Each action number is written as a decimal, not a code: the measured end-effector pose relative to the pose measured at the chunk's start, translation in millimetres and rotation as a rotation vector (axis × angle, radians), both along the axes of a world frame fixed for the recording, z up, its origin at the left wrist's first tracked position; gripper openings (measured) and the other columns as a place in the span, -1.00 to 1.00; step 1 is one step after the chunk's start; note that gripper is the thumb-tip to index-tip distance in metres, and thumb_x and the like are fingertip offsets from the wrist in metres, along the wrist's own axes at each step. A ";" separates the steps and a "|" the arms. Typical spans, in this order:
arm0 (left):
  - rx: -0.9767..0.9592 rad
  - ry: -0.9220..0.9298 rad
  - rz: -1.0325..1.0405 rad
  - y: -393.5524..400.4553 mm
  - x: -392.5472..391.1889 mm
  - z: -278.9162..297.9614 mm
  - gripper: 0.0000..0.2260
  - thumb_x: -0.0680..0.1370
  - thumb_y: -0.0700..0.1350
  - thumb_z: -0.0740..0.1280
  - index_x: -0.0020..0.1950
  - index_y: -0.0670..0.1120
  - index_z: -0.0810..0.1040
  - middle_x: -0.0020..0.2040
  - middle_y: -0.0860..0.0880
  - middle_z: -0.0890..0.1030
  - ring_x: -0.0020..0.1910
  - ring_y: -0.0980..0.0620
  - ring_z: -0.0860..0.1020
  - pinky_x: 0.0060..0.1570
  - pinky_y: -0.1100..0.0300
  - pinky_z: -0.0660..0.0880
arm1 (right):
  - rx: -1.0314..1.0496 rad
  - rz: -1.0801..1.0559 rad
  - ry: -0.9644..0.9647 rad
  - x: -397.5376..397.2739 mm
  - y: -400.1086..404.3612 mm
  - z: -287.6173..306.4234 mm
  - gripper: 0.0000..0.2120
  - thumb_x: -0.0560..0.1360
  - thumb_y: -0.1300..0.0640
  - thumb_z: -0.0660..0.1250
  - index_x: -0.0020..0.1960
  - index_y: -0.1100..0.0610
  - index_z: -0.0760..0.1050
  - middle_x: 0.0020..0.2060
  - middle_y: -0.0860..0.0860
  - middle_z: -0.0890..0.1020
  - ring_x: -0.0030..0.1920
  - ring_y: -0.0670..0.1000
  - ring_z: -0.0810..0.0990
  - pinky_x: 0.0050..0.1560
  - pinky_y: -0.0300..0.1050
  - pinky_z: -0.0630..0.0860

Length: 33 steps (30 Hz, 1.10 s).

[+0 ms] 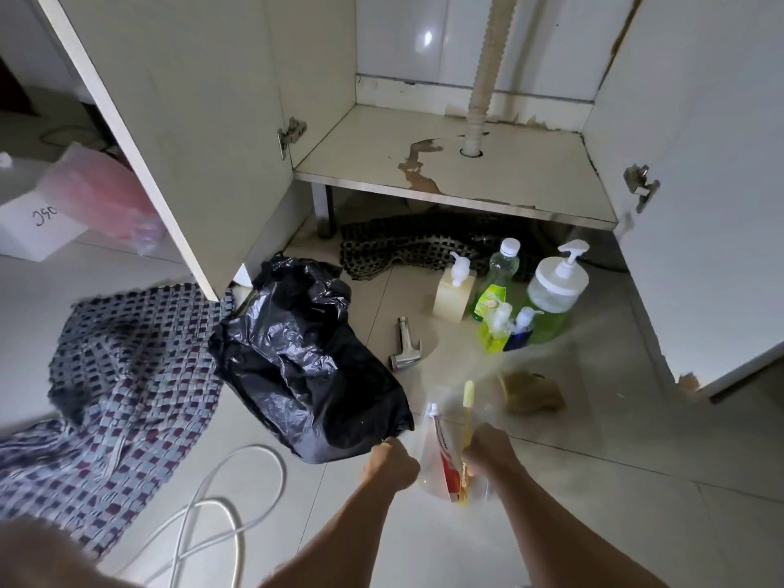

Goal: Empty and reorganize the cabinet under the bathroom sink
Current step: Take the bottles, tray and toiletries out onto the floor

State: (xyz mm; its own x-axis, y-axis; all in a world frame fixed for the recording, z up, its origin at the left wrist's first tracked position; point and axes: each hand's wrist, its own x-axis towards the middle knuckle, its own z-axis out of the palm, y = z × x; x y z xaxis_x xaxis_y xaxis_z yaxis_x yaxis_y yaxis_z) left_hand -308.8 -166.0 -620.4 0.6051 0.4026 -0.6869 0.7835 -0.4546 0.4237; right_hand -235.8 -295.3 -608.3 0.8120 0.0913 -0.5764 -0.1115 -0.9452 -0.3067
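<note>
On the floor at left lies a black trash bag [305, 358], whose edge the left hand [392, 462] pinches. Just right, the right hand [488, 454] grasps a clear bag [428, 468] holding a toothpaste tube [445, 447] and toothbrush [468, 401], both pointing toward the cabinet [445, 171], whose shelf holds only the drain pipe [481, 78].

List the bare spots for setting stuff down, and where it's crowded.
Free: the cabinet shelf on both sides of the drain hose; the floor tiles between the black trash bag and the metal sprayer head. Crowded: the bottle cluster below the shelf's right front.
</note>
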 end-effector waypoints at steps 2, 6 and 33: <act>-0.015 -0.061 -0.002 2.8 5.4 -3.6 -0.67 0.48 -0.12 0.27 0.23 -0.13 0.53 0.19 -0.11 0.56 0.13 -0.10 0.57 -0.07 0.20 0.48 | -0.015 0.017 -0.024 9.2 -0.2 0.8 -0.86 0.41 0.25 0.26 -0.04 0.19 0.52 -0.13 0.10 0.63 -0.04 0.08 0.64 -0.26 -0.23 0.46; -0.110 -0.159 0.090 7.3 17.9 -14.1 -0.68 0.45 -0.10 0.33 0.20 -0.01 0.57 0.17 -0.05 0.55 0.09 -0.06 0.58 -0.05 0.22 0.52 | 0.010 0.022 -0.185 46.9 14.9 13.6 -0.82 0.46 0.14 0.25 0.00 0.20 0.51 -0.04 0.14 0.59 0.02 0.15 0.61 -0.15 -0.18 0.41; -0.458 -0.165 0.134 23.6 14.2 -25.9 -0.75 0.46 -0.22 0.41 0.14 -0.11 0.60 -0.10 -0.12 0.61 -0.31 0.02 0.56 -0.43 0.33 0.41 | 0.004 0.352 -0.281 85.1 109.0 39.4 -0.67 0.54 -0.08 0.23 -0.17 0.20 0.44 -0.16 0.18 0.59 -0.11 0.19 0.58 -0.32 -0.18 0.33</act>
State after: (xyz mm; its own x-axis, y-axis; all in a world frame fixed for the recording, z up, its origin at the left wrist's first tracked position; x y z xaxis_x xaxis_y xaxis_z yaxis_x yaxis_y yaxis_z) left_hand -294.7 -142.3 -646.3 0.6840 0.1636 -0.7108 0.7280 -0.0928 0.6792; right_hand -150.7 -186.3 -568.8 0.8560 0.3919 -0.3372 0.3050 -0.9094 -0.2829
